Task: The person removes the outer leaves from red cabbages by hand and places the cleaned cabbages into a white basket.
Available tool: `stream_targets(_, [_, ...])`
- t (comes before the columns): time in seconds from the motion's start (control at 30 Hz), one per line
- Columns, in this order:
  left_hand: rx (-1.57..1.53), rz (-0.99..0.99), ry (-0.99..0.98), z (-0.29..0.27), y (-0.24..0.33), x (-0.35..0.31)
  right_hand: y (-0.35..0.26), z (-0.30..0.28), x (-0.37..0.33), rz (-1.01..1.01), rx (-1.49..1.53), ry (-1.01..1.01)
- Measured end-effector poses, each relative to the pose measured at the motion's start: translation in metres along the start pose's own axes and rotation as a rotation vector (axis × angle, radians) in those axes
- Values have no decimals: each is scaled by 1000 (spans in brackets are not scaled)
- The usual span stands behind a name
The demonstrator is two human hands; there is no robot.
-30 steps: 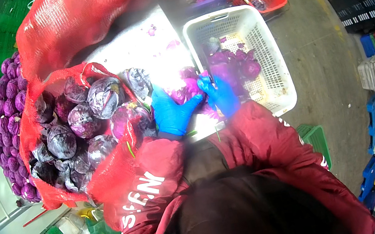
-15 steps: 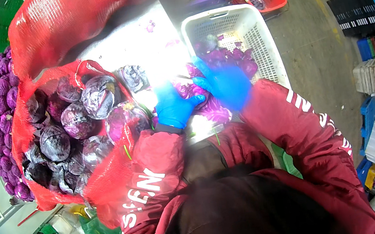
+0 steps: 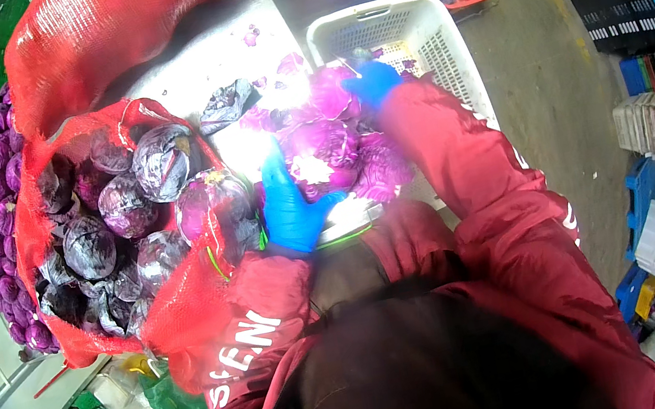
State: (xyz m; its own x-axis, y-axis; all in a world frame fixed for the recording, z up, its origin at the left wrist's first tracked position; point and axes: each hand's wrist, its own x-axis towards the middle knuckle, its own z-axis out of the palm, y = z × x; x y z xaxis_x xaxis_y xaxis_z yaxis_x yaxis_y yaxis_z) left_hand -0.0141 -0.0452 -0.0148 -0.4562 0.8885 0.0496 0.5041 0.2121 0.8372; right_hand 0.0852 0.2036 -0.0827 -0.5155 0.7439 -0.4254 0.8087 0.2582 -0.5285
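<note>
Red cabbage held over the steel table, between two blue-gloved hands.

The red cabbage (image 3: 324, 152) sits in the left hand (image 3: 289, 207), fingers curled up around its near side. The right hand (image 3: 372, 83) grips a loose purple leaf (image 3: 330, 94) at its far top, beside the white basket (image 3: 438, 36). A red mesh sack (image 3: 132, 239) of cabbages lies left.

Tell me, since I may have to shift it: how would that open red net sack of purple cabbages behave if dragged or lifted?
The red net sack looks floppy; its mesh sags around the load. It is probably heavy, being packed with many purple cabbages. Its mouth gapes open, so the round heads might roll out if it tips.
</note>
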Motion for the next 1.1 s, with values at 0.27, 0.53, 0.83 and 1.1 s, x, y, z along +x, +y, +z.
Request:
stream_targets(0.27, [-145, -33, 35, 3, -9, 3, -57, -3, -138, -411, 217, 229])
stream_targets(0.53, [-62, -29, -6, 1, -2, 8, -52, -11, -132, -360, 27, 147])
stream_targets(0.83, [277, -30, 93, -1, 9, -3, 34, 0, -118, -336, 545, 141])
stream_targets(1.1, [710, 44, -3, 30, 49, 2, -44, 12, -131, -18, 1018, -162])
